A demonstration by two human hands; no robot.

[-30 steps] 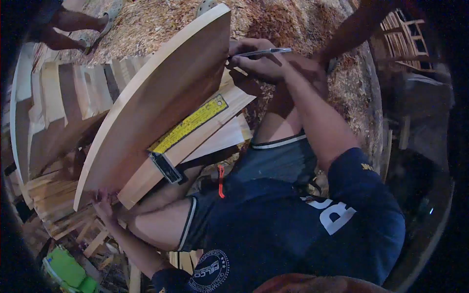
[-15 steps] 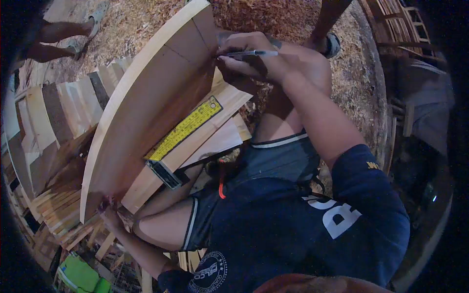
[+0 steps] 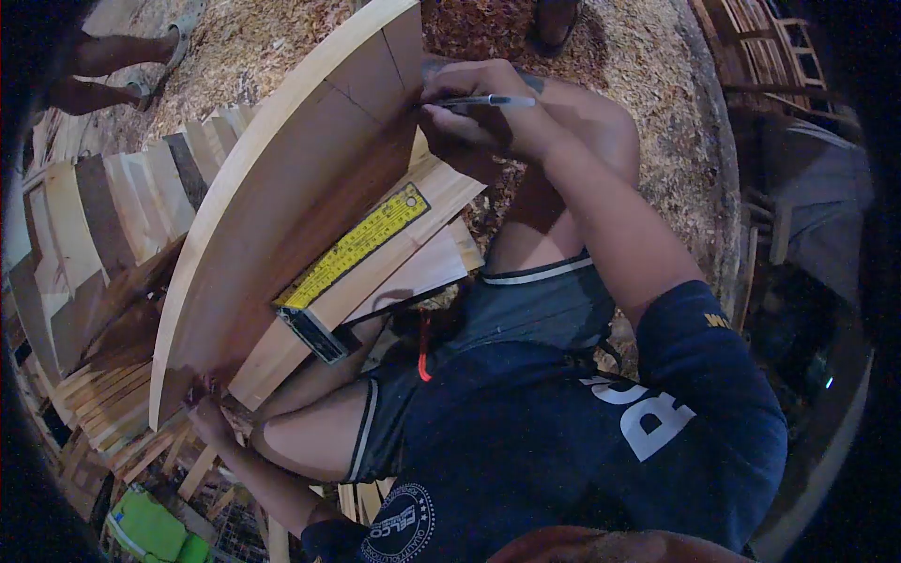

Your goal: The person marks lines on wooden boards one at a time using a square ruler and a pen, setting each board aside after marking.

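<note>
A large curved wooden board [image 3: 282,188] stands tilted across my lap, with dark pencil-like lines near its upper end. My right hand [image 3: 488,113] is closed on a pen [image 3: 493,100] at the board's upper right edge; the tip is hidden by the fingers. At the board's lower end my left hand [image 3: 208,413] touches its edge, its fingers partly hidden and dim. A yellow square ruler [image 3: 361,244] with a black stock [image 3: 310,335] rests on a pale plank [image 3: 272,361] beside the board.
Stacked curved boards [image 3: 113,206] lie at the left. A green item [image 3: 150,525] is at the lower left. Another person's legs [image 3: 113,70] show at the upper left, and a foot [image 3: 556,21] at the top. Wood shavings [image 3: 676,141] cover the ground.
The board's marked face has come more into view, showing the lines by its upper end. The other person's leg at the upper right has moved up and left, mostly out of view.
</note>
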